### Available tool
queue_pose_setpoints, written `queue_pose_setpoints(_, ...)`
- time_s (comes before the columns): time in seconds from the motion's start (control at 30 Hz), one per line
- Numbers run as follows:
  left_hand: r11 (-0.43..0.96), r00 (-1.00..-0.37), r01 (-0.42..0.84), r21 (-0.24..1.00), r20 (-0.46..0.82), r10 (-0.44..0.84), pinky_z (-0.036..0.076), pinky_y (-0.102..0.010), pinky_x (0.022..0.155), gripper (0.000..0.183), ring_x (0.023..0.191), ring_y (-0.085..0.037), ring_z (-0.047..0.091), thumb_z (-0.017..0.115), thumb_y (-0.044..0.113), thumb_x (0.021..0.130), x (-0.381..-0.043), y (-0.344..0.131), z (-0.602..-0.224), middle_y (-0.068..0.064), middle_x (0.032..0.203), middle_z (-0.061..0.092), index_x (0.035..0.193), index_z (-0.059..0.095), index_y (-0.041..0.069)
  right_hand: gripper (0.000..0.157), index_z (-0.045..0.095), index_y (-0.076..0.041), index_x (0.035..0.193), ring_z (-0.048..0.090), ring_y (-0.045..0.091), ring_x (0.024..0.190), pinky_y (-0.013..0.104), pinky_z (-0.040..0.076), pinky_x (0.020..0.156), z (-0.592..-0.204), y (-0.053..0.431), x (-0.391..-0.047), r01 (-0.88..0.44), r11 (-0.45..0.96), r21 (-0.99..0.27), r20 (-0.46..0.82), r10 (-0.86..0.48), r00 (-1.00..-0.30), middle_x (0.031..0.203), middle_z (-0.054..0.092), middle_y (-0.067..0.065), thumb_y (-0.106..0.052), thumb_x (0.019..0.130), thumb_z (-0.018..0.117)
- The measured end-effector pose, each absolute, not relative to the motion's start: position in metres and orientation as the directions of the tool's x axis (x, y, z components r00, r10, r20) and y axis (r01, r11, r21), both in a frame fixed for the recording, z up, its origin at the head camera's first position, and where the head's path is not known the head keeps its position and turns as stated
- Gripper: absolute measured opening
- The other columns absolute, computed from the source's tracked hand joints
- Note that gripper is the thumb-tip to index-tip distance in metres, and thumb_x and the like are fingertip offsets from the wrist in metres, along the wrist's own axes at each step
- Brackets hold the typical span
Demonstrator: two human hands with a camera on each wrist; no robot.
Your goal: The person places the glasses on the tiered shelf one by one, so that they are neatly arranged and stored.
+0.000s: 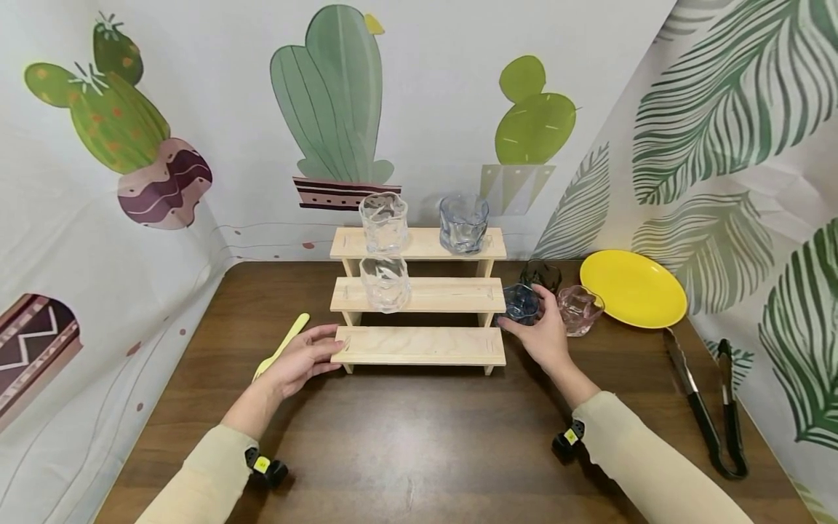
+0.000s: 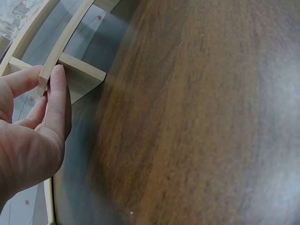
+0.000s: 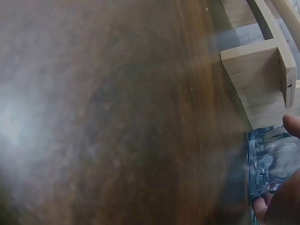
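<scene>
Head view has you working at both sides of a pale, three-tier wooden stand (image 1: 419, 344) on a dark brown wood-grain bench (image 1: 406, 444). Your hands are well apart, one at each side of the stand. Your left hand (image 1: 304, 362) pinches the left end of the stand's lowest board; the left wrist view shows that end between your fingers. Your right hand (image 1: 548, 336) is clamped on a dark blue glass tumbler (image 1: 520, 304), just right of the stand and close to its side. You cannot tell from these views whether that tumbler rests on the bench or is lifted.

On the stand, you have a colourless glass tumbler (image 1: 384, 224) at the left of the top tier, a pale blue glass tumbler (image 1: 465, 227) at the right of that tier, and a second colourless glass tumbler (image 1: 386, 287) at the left of the middle tier, all upright. Right of the stand, past the one you grip, are a smoky black glass tumbler (image 1: 543, 271) and a pink glass tumbler (image 1: 581, 311). Farther right of the stand lie a yellow oval plate (image 1: 631, 287) and, nearer you, black-handled metal tongs (image 1: 702, 422). Left of the stand, a yellow-green fork (image 1: 286, 342) lies partly hidden by your left hand. Behind the stand hangs a white cloth (image 1: 445, 44) printed with cacti.
</scene>
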State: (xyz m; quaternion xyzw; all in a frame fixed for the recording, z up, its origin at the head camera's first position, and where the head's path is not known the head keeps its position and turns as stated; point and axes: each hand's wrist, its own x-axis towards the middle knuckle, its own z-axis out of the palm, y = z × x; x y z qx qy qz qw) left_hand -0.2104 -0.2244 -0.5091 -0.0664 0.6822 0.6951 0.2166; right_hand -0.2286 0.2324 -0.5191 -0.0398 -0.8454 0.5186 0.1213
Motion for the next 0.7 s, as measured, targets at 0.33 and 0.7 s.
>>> queue_pose_setpoints(0.33,0.024,-0.898,-0.390,0.920,-0.386,0.212,0.060,-0.034,0.086,0.067,0.102,-0.021,0.066,0.069,0.013,0.101,-0.2098,-0.2242,-0.5080,-0.020,0.134,0.054,0.156,0.035,-0.003,0.092,0.038,-0.002,0.151,0.059,0.040,0.118,0.049,0.051,0.095,-0.5208,0.2306,-0.2291,-0.055,0.433,-0.899,0.158,0.205,-0.966,0.136,0.055,0.026,-0.010,0.078,0.093)
queue_pose_setpoints(0.7,0.018,-0.900,-0.387,0.922,-0.382,0.210,0.060,-0.034,0.086,0.066,0.102,-0.020,0.067,0.068,0.012,0.101,-0.2089,-0.2236,-0.5078,-0.020,0.134,0.054,0.156,0.035,-0.002,0.086,0.043,-0.002,0.147,0.059,0.036,0.117,0.045,0.050,0.093,-0.5224,0.2291,-0.2232,-0.067,0.441,-0.895,0.184,0.226,-0.957,0.134,0.057,0.024,-0.008,0.076,0.093)
